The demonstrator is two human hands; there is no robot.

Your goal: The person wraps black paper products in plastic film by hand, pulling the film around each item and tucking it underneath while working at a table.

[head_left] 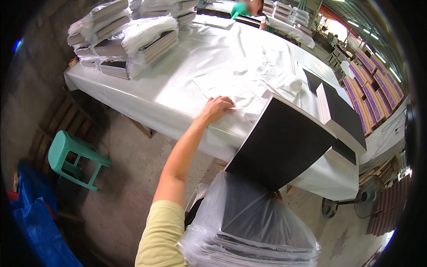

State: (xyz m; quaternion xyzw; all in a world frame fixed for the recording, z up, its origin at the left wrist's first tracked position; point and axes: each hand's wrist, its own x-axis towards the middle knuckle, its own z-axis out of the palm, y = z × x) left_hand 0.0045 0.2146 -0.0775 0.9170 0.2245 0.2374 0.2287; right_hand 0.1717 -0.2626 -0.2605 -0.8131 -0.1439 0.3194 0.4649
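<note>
My left hand reaches over the near edge of the white-covered table, its fingers closed on the edge of some thin, pale plastic. A black board with a light edge stands tilted in front of me. Only a sliver of my right hand shows at the board's lower edge, where it appears to grip it; the rest is hidden. Right below the board, close to my body, sits a stack of dark boards wrapped in clear plastic. Loose, crumpled plastic lies on the table beyond my left hand.
Plastic-wrapped stacks stand at the table's far left. More black boards lie on its right side. A green stool and blue tarp are at left, a fan at right. Another person is across the table.
</note>
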